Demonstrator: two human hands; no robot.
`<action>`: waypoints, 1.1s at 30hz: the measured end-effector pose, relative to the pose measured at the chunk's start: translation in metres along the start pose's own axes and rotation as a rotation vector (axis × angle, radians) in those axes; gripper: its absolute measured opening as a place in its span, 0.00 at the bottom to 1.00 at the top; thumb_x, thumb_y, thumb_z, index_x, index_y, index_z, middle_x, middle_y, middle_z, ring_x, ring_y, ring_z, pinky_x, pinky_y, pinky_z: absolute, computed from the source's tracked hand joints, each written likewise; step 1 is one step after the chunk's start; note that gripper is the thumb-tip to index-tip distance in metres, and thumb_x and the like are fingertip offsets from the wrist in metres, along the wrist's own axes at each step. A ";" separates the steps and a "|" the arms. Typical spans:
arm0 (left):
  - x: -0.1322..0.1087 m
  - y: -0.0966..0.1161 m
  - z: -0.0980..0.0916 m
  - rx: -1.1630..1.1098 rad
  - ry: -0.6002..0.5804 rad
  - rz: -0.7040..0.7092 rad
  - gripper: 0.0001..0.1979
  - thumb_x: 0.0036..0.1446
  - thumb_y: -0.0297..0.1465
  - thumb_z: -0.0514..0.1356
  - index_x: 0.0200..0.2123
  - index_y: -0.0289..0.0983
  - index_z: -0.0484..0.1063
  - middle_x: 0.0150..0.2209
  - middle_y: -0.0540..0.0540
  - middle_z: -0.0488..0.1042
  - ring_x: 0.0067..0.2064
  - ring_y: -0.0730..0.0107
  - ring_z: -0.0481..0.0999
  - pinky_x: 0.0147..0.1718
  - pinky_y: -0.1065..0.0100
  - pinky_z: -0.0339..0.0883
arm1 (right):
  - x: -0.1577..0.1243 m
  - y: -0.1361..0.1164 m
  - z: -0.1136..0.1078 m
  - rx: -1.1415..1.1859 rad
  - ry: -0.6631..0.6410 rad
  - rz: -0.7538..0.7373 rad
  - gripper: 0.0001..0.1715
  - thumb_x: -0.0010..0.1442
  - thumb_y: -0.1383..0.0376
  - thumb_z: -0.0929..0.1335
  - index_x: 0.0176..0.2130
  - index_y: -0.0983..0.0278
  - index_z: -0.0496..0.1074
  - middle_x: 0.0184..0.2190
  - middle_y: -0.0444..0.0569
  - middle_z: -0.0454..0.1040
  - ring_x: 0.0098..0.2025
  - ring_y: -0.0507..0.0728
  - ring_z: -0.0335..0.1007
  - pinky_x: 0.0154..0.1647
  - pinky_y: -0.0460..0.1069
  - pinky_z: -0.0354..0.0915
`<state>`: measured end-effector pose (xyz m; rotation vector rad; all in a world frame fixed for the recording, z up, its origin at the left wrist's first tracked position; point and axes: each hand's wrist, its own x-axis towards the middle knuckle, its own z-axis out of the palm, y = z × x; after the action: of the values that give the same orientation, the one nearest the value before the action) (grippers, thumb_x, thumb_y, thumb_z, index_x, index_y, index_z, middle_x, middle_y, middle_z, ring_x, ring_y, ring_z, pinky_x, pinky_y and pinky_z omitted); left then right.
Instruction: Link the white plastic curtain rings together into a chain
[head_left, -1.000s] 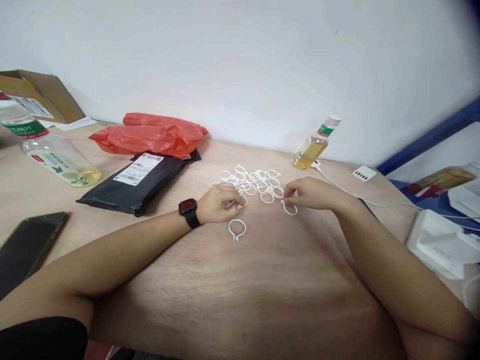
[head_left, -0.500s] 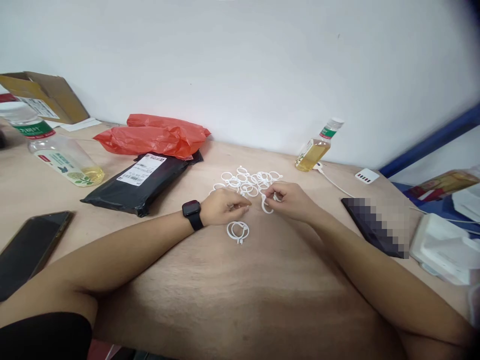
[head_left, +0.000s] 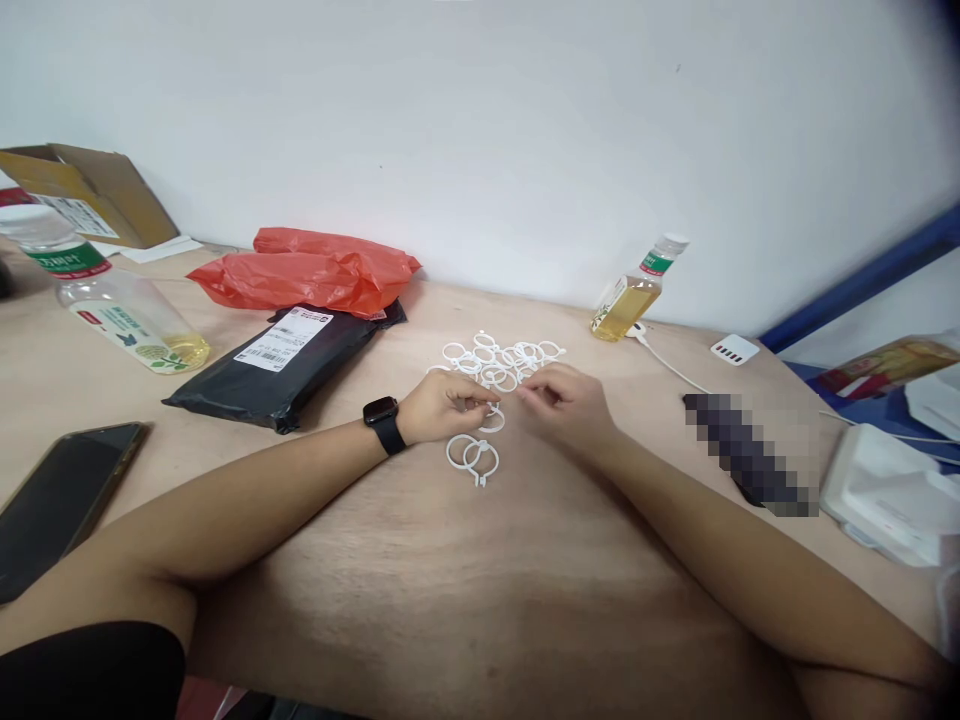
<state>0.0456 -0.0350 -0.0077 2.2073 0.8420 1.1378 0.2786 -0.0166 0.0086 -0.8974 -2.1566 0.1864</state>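
In the head view, my left hand (head_left: 452,408) pinches a white plastic loose-leaf ring (head_left: 492,420) between thumb and fingertips; the ring hangs just below them. My right hand (head_left: 574,405) is to its right, thumb and fingers pressed together at the near edge of a pile of similar rings (head_left: 499,378). Whatever its fingertips hold, if anything, is hidden. Nearer to me, a pair of overlapping white rings (head_left: 472,455) lies on the wooden table (head_left: 465,590), under the left hand's ring.
Behind my left wrist lie a black parcel (head_left: 251,395) and a red plastic bag (head_left: 307,275). A phone (head_left: 64,490) and a tilted bottle (head_left: 124,300) are at left. Another bottle (head_left: 630,300), a white charger (head_left: 735,349) and a partly blurred dark object (head_left: 727,435) are at right.
The ring that hung from my right hand no longer shows there, and one now hangs from my left fingertips. The right hand has shifted slightly left. The near pair of rings has spread apart.
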 end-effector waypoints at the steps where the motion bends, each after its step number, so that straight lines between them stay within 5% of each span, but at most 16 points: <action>1: 0.000 -0.001 0.000 -0.005 -0.017 0.005 0.11 0.56 0.27 0.60 0.40 0.34 0.81 0.33 0.45 0.82 0.31 0.74 0.78 0.33 0.75 0.70 | 0.001 0.011 -0.005 -0.022 0.028 0.067 0.09 0.61 0.63 0.69 0.30 0.61 0.75 0.28 0.46 0.77 0.30 0.54 0.70 0.32 0.49 0.63; 5: 0.001 -0.002 -0.002 -0.026 -0.108 0.046 0.12 0.59 0.28 0.58 0.42 0.34 0.81 0.33 0.44 0.81 0.32 0.74 0.78 0.34 0.74 0.71 | 0.000 0.056 -0.022 -0.104 0.037 0.290 0.09 0.57 0.61 0.70 0.29 0.62 0.76 0.26 0.47 0.76 0.24 0.53 0.66 0.28 0.50 0.61; 8: 0.001 -0.004 -0.002 -0.039 -0.151 0.041 0.13 0.60 0.29 0.58 0.44 0.35 0.80 0.34 0.44 0.81 0.33 0.74 0.78 0.33 0.74 0.70 | -0.003 0.074 -0.026 -0.105 -0.049 0.273 0.09 0.58 0.61 0.69 0.30 0.62 0.77 0.28 0.47 0.77 0.25 0.53 0.67 0.29 0.50 0.61; 25: 0.000 0.002 -0.003 -0.018 -0.204 0.008 0.12 0.49 0.22 0.58 0.36 0.33 0.80 0.28 0.48 0.78 0.26 0.79 0.71 0.28 0.77 0.65 | -0.004 0.073 -0.024 -0.237 -0.387 -0.037 0.16 0.59 0.65 0.65 0.45 0.62 0.78 0.33 0.48 0.78 0.33 0.55 0.73 0.35 0.49 0.64; 33: -0.001 0.007 -0.004 -0.003 -0.201 0.074 0.13 0.48 0.22 0.56 0.34 0.34 0.79 0.28 0.47 0.77 0.27 0.77 0.71 0.29 0.75 0.65 | -0.003 0.068 -0.021 -0.291 -0.312 0.134 0.07 0.55 0.63 0.68 0.33 0.61 0.76 0.26 0.44 0.76 0.29 0.54 0.71 0.32 0.48 0.61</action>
<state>0.0439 -0.0402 -0.0013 2.3203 0.6791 0.9292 0.3315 0.0282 -0.0061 -1.2490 -2.4538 0.0830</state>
